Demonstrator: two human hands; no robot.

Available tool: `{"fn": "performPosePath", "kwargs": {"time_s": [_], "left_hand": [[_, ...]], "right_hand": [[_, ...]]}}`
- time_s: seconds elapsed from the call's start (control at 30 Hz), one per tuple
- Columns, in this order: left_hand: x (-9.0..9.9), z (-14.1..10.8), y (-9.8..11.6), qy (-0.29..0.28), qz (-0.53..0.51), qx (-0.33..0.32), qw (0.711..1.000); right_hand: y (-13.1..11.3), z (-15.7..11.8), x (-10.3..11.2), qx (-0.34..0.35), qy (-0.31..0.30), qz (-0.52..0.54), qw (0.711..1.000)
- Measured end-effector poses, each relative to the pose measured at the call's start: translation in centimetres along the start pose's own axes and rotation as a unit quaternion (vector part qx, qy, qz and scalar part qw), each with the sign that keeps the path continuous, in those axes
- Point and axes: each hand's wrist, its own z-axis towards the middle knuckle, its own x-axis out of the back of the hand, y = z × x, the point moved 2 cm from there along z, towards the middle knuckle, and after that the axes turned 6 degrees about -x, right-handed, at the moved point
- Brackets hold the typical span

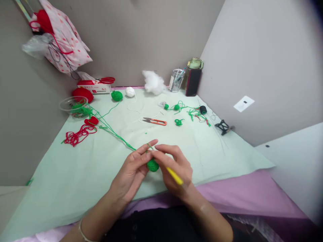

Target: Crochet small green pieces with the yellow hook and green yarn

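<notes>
My left hand and right hand are bare, and so are both forearms. Around my left forearm, above the wrist, I wear one thin, pale, plain band, narrow as a cord. A small blurred patch shows near my right wrist; I cannot tell whether it is worn or just shine. My clothing is near black, with a small, round, button-like spot left of its middle.
</notes>
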Motion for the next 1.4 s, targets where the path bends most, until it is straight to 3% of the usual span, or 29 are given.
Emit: {"fn": "performPosePath", "kwargs": {"time_s": [0.1, 0.17, 0.27, 0.37, 0.47, 0.57, 0.67, 0.77, 0.93, 1.03, 1.1, 1.2, 1.27, 1.33, 1.4], "left_hand": [[0.1, 0.0, 0.4, 0.014, 0.032, -0.029, 0.999], [-0.1, -0.2, 0.4, 0.028, 0.069, -0.082, 0.994], [-0.4, -0.5, 0.0, 0.042, 0.088, -0.124, 0.987], [-0.5, -0.5, -0.5, 0.016, 0.038, -0.043, 0.998], [-0.3, -0.4, -0.1, -0.012, 0.008, 0.027, 1.0], [-0.1, -0.5, 0.5, -0.007, 0.045, -0.002, 0.999], [-0.1, -0.7, 0.5, -0.017, 0.116, -0.061, 0.991], [0.0, -0.7, 0.3, 0.001, 0.162, -0.106, 0.981], [0.0, -0.5, 0.1, 0.047, 0.114, -0.115, 0.986], [-0.3, -0.4, -0.2, 0.034, 0.054, -0.078, 0.995], [-0.3, -0.3, -0.3, 0.005, 0.022, -0.03, 0.999], [0.0, -0.1, -0.1, 0.0, 0.02, -0.002, 1.0], [0.1, 0.0, 0.3, 0.018, 0.048, -0.028, 0.998], [0.0, -0.1, 0.4, 0.013, 0.095, -0.067, 0.993], [-0.1, -0.2, 0.5, -0.005, 0.142, -0.099, 0.985]], "right_hand": [[0.3, 0.6, 0.6, -0.14, 0.022, 0.164, 0.976], [0.3, 0.7, 0.4, -0.176, 0.01, 0.21, 0.962], [0.0, 0.3, -0.3, -0.086, -0.008, 0.087, 0.992], [-0.2, -0.3, -0.4, 0.008, 0.021, -0.018, 1.0], [0.4, -0.2, 0.4, -0.087, 0.039, 0.098, 0.991], [0.8, 0.4, 1.0, -0.208, 0.045, 0.251, 0.945], [0.6, 1.0, 0.6, -0.238, -0.001, 0.293, 0.926], [0.3, 1.2, 0.1, -0.222, -0.026, 0.263, 0.939], [0.0, 0.6, -0.3, -0.14, -0.027, 0.156, 0.977], [0.0, -0.1, -0.5, -0.028, -0.025, 0.036, 0.999], [0.1, -0.3, -0.4, -0.006, -0.014, 0.016, 1.0], [0.5, 0.2, 0.3, -0.115, 0.007, 0.113, 0.987], [0.6, 0.6, 0.5, -0.196, 0.022, 0.213, 0.957], [0.6, 1.0, 0.5, -0.226, 0.018, 0.269, 0.936], [0.6, 1.2, 0.2, -0.23, -0.014, 0.273, 0.934]]}}
